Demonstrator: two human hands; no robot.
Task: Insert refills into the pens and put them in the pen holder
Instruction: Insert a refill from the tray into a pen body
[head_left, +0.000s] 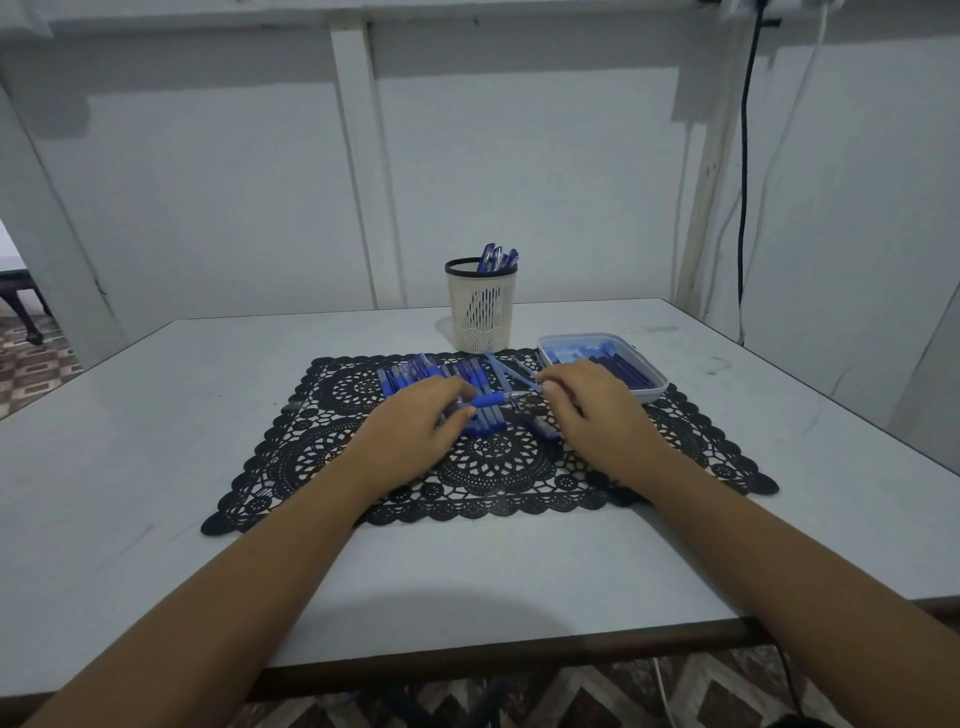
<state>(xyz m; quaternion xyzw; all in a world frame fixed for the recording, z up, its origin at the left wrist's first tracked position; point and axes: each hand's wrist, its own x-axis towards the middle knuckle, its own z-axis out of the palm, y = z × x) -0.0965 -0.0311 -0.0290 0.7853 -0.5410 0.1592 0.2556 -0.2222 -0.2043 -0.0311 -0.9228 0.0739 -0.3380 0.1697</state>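
My left hand grips a blue pen that lies level, its tip pointing right. My right hand meets that tip with pinched fingers; what they pinch is too small to make out. Both hands hover over a row of several blue pens on a black lace mat. The cream mesh pen holder stands upright behind the mat with a few blue pens in it. A clear tray to the right holds refills and pen parts.
The grey table ends at a dark front edge close to me. A white wall rises right behind the holder. A black cable hangs down the wall at the right. Loose pale blue pen parts lie on the mat near the tray.
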